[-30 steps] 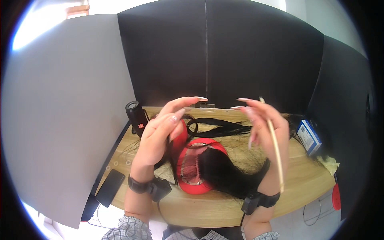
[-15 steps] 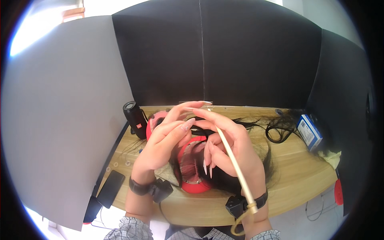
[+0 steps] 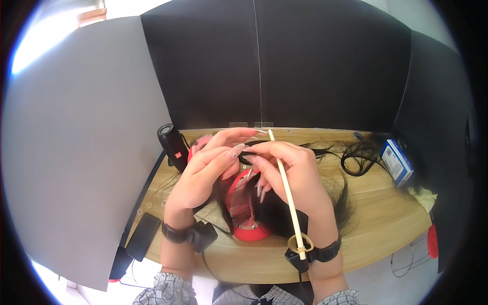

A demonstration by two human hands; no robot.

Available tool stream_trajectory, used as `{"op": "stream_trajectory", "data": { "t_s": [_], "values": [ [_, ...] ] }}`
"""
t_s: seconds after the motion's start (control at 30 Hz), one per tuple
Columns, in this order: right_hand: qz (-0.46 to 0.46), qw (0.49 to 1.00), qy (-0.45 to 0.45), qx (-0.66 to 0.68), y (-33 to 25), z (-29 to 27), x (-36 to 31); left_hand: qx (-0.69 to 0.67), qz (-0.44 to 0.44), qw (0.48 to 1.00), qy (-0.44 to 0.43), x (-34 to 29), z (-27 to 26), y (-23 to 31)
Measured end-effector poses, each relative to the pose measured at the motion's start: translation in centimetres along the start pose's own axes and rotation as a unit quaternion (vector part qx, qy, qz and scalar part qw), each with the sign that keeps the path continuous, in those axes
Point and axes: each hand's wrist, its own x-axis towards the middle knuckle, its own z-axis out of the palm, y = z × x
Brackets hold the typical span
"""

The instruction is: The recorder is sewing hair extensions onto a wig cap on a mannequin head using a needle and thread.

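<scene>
Looking down from your head camera, you have both hands over a dark wig on a red mannequin head (image 3: pixel 243 223) resting on the wooden table (image 3: pixel 386 213). Your left hand (image 3: pixel 203 175) pinches a thin hair strand (image 3: pixel 249 152), fingers curled. Your right hand (image 3: pixel 292 175) grips a long pale stick tool (image 3: pixel 287 193) while its fingertips close on the same strand. The hair looks light, limp and slippery; pinch it near the root.

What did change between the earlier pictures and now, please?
Both hands came down from above the table onto the black hair on the red head form. The left hand and right hand now meet, and the right still holds the thin stick. The black cylinder stayed put.
</scene>
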Motion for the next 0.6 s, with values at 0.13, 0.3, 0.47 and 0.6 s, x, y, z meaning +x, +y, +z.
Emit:
{"op": "stream_trajectory", "data": {
  "t_s": [0.13, 0.3, 0.47, 0.6],
  "values": [
    [0.036, 0.998, 0.041, -0.008, 0.5, -0.6, -0.2, -0.001, 0.029, 0.999, 0.022, 0.5, 0.3, -0.1],
    [0.145, 0.988, 0.049, -0.001, 0.5, -2.9, -0.1, -0.211, 0.172, 0.962, 0.031, 0.8, -0.8, -0.4],
    [0.131, 0.931, 0.086, -0.329, 2.3, -5.3, -1.0, -0.156, 0.084, 0.977, 0.119, 0.6, -1.2, -0.3],
    [0.027, 0.927, 0.165, -0.336, 0.2, -4.6, -0.4, -0.034, 0.104, 0.976, 0.186, 1.1, -0.2, -0.7]
  ]
}}
